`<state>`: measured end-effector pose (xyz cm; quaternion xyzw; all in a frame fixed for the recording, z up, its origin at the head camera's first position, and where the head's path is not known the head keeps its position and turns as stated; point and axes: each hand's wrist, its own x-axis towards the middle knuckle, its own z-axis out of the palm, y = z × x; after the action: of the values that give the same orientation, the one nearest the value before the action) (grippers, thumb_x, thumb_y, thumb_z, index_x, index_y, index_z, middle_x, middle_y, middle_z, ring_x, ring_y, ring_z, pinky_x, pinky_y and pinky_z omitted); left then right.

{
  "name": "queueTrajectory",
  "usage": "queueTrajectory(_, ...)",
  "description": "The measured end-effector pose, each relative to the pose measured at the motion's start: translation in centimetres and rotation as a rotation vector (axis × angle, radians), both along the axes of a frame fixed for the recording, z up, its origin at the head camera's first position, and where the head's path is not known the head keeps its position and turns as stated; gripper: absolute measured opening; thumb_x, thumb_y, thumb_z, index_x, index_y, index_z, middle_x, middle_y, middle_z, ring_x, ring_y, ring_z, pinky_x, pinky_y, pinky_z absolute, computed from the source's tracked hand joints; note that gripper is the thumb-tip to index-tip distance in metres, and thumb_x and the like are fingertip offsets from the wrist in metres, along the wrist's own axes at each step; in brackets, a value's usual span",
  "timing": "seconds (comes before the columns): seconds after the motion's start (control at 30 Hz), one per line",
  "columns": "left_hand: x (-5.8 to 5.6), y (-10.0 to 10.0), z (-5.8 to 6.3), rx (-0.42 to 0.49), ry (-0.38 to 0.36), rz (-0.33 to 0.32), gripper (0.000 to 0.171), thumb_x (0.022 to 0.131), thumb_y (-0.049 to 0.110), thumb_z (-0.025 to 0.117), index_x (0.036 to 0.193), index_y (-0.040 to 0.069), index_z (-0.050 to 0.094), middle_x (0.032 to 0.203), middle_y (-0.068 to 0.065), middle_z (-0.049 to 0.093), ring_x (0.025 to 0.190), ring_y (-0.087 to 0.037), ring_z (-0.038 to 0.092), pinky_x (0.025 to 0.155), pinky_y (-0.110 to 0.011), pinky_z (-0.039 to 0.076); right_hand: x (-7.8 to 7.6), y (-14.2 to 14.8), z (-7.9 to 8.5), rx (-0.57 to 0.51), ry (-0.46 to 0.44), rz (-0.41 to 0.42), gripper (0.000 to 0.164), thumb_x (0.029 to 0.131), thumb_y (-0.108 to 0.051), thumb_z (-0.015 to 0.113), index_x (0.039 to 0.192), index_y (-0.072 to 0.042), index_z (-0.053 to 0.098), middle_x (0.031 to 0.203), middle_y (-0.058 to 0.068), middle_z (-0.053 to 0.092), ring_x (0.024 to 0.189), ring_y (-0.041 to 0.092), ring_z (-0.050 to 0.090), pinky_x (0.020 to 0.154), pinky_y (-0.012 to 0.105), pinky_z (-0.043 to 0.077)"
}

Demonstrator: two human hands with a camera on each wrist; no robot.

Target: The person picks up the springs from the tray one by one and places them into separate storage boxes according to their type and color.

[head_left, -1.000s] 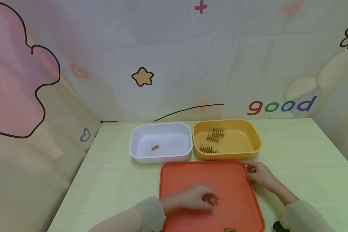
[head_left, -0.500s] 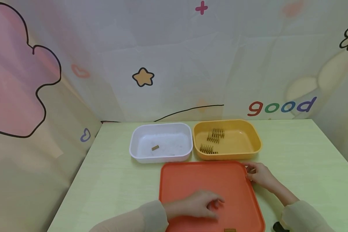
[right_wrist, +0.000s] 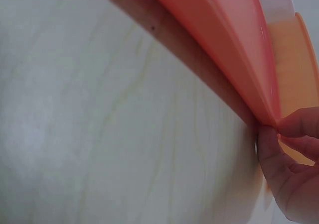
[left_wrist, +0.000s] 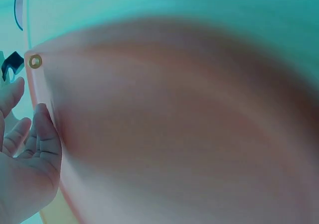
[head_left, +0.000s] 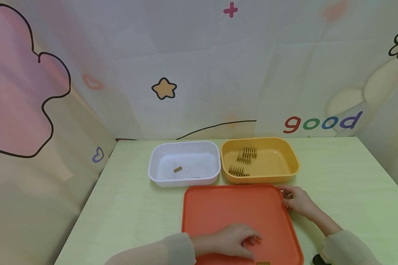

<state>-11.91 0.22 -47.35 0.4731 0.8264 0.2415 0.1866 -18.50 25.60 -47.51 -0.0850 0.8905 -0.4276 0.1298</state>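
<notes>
An orange tray (head_left: 225,206) lies on the table in front of two bins. My right hand (head_left: 298,201) pinches its far right corner between thumb and fingers, as the right wrist view confirms at the tray edge (right_wrist: 249,74). Over the tray's near half hovers my left hand (head_left: 233,241), fingers loosely bent and holding nothing. Just beyond its fingertips, a brass coil spring (head_left: 263,263) lies on the tray, cut off by the lower frame edge. The left wrist view shows that spring end-on as a gold ring (left_wrist: 35,61).
A white bin (head_left: 185,182) with a small brass spring (head_left: 177,169) stands behind the tray. Beside it, a yellow bin (head_left: 275,165) contains several larger springs (head_left: 250,152). A black object (head_left: 319,259) lies right of the tray. Printed cloth hangs behind the table.
My left hand has moved right and nearer to me over the tray, toward the spring. The right hand stays on the tray corner.
</notes>
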Motion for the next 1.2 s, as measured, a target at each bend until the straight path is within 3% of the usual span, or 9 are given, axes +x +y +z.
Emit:
queueTrajectory(0.23, 0.3, 0.5, -0.5, -0.012, -0.008, -0.016, 0.038, 0.079, 0.028, 0.064, 0.114, 0.014, 0.055, 0.096, 0.009, 0.06, 0.081, 0.009, 0.049, 0.066, 0.0, 0.033, 0.0, 0.0, 0.1, 0.0, -0.008, 0.003, 0.041, 0.076, 0.005, 0.051, 0.117, 0.01, 0.048, 0.089, 0.018, 0.056, 0.072, 0.019, 0.056, 0.053, 0.027, 0.049)
queueTrajectory(0.8, 1.0, 1.2, -0.8, -0.012, 0.076, -0.084, 0.032, 0.081, 0.028, 0.062, 0.11, 0.015, 0.058, 0.085, 0.012, 0.059, 0.071, 0.012, 0.046, 0.065, 0.003, 0.031, 0.1, 0.1, -0.1, -0.003, -0.009, -0.004, 0.043, 0.076, 0.005, 0.05, 0.118, 0.01, 0.047, 0.089, 0.017, 0.056, 0.074, 0.019, 0.057, 0.054, 0.026, 0.05)
queueTrajectory(1.2, 1.1, 1.4, -0.9, -0.018, 0.067, -0.103, 0.03, 0.081, 0.026, 0.061, 0.109, 0.016, 0.058, 0.086, 0.012, 0.061, 0.071, 0.014, 0.046, 0.066, 0.003, 0.031, 0.0, 0.0, -0.1, -0.013, -0.009, 0.002, 0.042, 0.076, 0.006, 0.05, 0.118, 0.01, 0.047, 0.089, 0.018, 0.056, 0.072, 0.019, 0.056, 0.053, 0.027, 0.049)
